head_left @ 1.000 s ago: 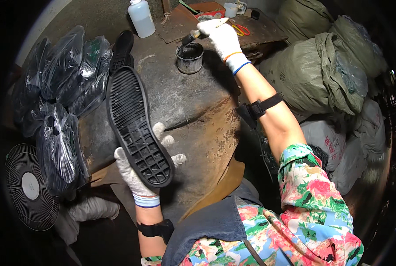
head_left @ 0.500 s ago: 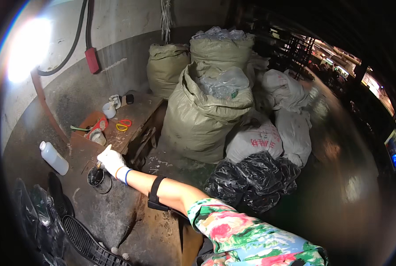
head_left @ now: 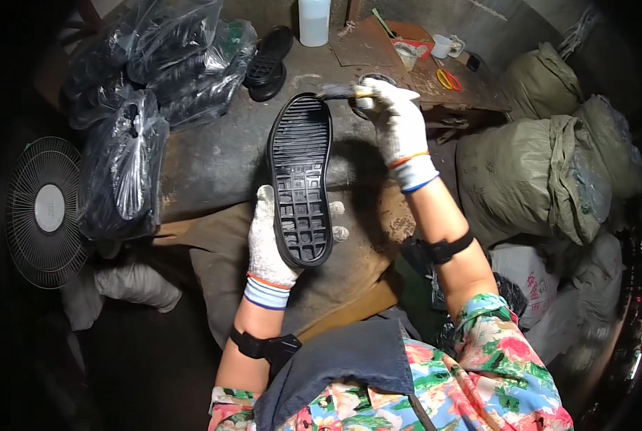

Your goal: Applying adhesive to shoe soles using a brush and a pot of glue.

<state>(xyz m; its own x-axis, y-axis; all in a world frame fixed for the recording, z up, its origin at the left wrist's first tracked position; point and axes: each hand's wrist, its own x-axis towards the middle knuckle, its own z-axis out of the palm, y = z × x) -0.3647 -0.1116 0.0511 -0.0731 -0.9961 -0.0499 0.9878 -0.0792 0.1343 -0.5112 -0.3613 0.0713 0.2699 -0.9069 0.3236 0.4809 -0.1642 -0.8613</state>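
In my left hand, gloved in white, is a black shoe sole. Its ribbed and gridded side faces up, toe end away from me, and the gloved fingers wrap around its heel half from beneath. My right hand, also gloved, grips a brush. The brush's dark bristles are at the sole's toe rim; whether they touch it I cannot tell. A small dark cup stands on the bench just behind my right hand, partly hidden by it.
Plastic-wrapped bundles of soles lie left, beside loose soles. A white bottle and yellow-red scissors sit farther back. Left stands a fan; green sacks crowd the right.
The view has swung left and down. My right hand has come from the dark cup to the sole's toe with the brush. My left hand and the held sole are now visible.
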